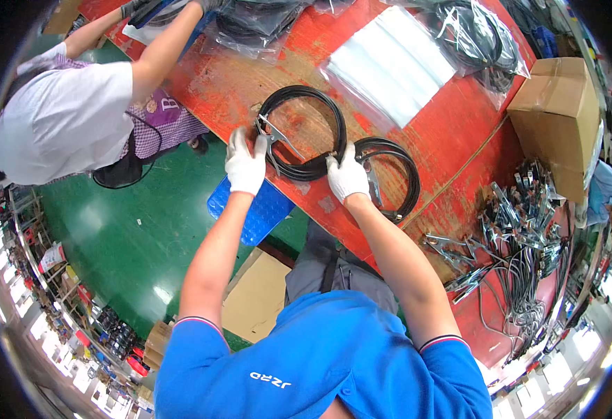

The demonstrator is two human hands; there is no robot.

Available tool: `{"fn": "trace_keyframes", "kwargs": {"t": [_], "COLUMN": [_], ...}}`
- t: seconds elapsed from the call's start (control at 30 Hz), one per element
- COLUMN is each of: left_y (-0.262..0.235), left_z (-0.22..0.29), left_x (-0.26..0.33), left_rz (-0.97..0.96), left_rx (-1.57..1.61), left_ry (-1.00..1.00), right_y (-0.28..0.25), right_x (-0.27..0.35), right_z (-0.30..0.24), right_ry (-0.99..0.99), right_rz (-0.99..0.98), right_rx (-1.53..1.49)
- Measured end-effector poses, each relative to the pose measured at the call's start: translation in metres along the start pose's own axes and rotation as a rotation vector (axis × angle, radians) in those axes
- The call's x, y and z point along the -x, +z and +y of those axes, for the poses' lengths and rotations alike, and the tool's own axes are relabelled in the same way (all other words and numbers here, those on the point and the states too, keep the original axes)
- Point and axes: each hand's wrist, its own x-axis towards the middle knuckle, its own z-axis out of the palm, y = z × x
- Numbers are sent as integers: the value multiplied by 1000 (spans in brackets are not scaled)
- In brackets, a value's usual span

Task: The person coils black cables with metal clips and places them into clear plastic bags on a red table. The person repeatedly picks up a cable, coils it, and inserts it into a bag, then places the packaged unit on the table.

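A black cable coil [341,120] lies near the front edge of a worn red worktable [452,129], with a metal spring clamp [272,137] at its left side, the clamp's handles slanting into the ring. The left hand [245,166], in a white work glove, is beside the clamp at the coil's left edge, thumb and fingers spread apart. The right hand [348,176], gloved alike, has its thumb and fingertips at the coil's lower right; whether they grip the cable cannot be told. Just right of that hand lies a second black coil [415,180] with its own metal clamp [373,183] inside the ring. Farther back are a stack of whitish plastic bags [393,63], bagged black cables [473,38] to its right and more bagged cables [257,24] to its left. On the right, a cardboard box [554,105] stands behind a heap of metal clamps [519,209] with grey cables [522,279] trailing forward. Below the table's left edge is a blue stool [247,209]; beyond it, across the green floor [138,230], a co-worker [76,119] reaches to the table.
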Motion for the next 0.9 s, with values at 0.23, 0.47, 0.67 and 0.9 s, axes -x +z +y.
{"fn": "trace_keyframes", "kwargs": {"t": [0.23, 0.47, 0.67, 0.9], "left_y": [53, 38, 53, 33], "left_z": [39, 51, 82, 88], "left_x": [-51, -62, -53, -65], "left_rz": [54, -64, -147, -97], "left_rx": [-205, -211, -300, -524], "left_ry": [297, 218, 530, 609], "right_y": [42, 59, 57, -6], "right_x": [-7, 13, 4, 65], "right_z": [4, -21, -21, 31], "right_ry": [-32, 35, -11, -309], "right_rz": [90, -68, -142, -112], "right_rx": [119, 77, 70, -66]}}
